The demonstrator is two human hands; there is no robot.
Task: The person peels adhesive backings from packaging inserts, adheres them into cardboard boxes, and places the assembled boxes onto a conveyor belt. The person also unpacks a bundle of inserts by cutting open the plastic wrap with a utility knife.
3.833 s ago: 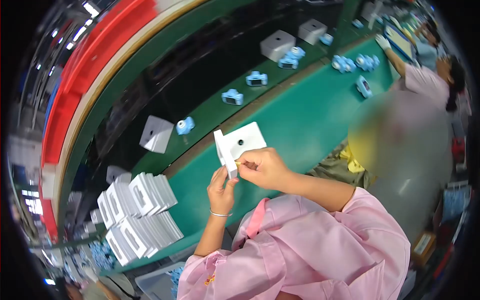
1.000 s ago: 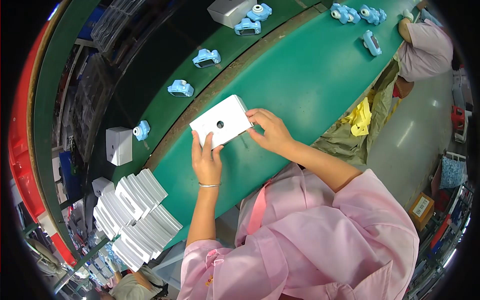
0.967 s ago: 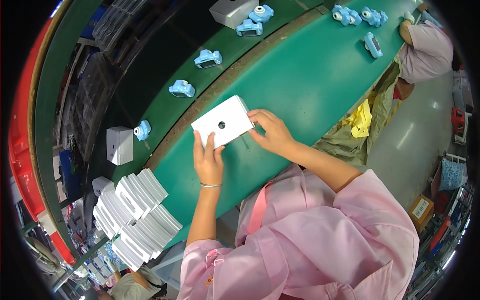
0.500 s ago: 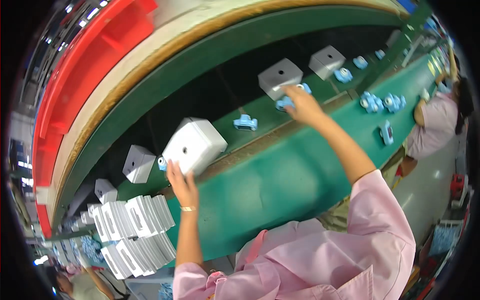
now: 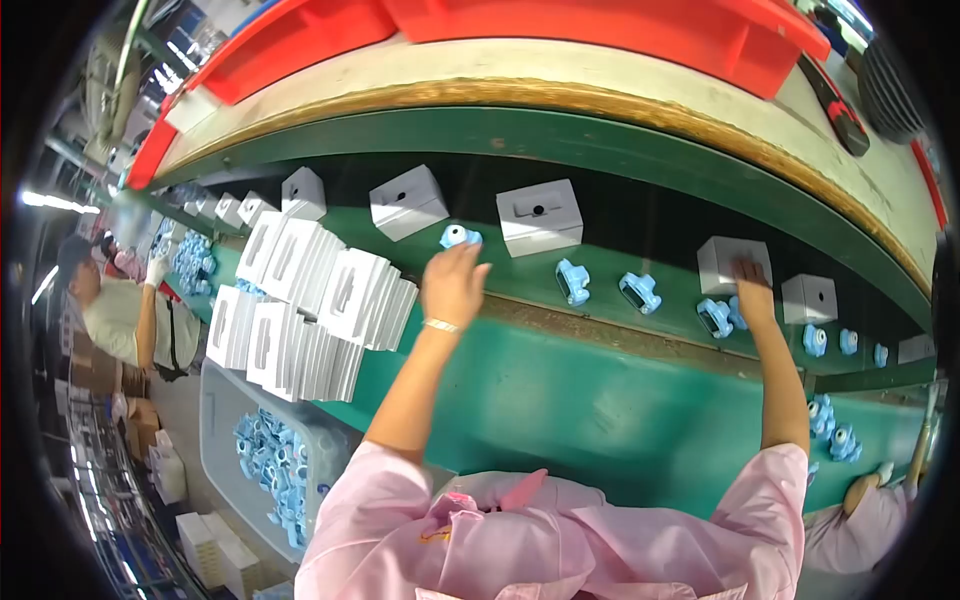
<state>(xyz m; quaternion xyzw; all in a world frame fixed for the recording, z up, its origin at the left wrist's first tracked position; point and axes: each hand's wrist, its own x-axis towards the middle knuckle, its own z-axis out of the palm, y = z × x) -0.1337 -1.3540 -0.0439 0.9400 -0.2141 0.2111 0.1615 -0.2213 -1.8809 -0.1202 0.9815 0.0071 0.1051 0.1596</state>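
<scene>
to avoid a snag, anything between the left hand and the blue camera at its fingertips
Nothing visible does: the left hand is at the blue camera. The white stacks stand to one side.

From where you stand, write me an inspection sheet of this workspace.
surface: green worktop, worn brown strip along its far side
main things: white boxes and blue toy cameras beyond the strip; stacked white inserts toward the left
clutter: red-and-black tool on the upper shelf, near red bins
hands: left hand at a toy camera, grip unclear; right hand has its fingers on a white box
cables: nothing seen clearly
surroundings: co-workers on both sides; tub of blue pieces at lower left
</scene>
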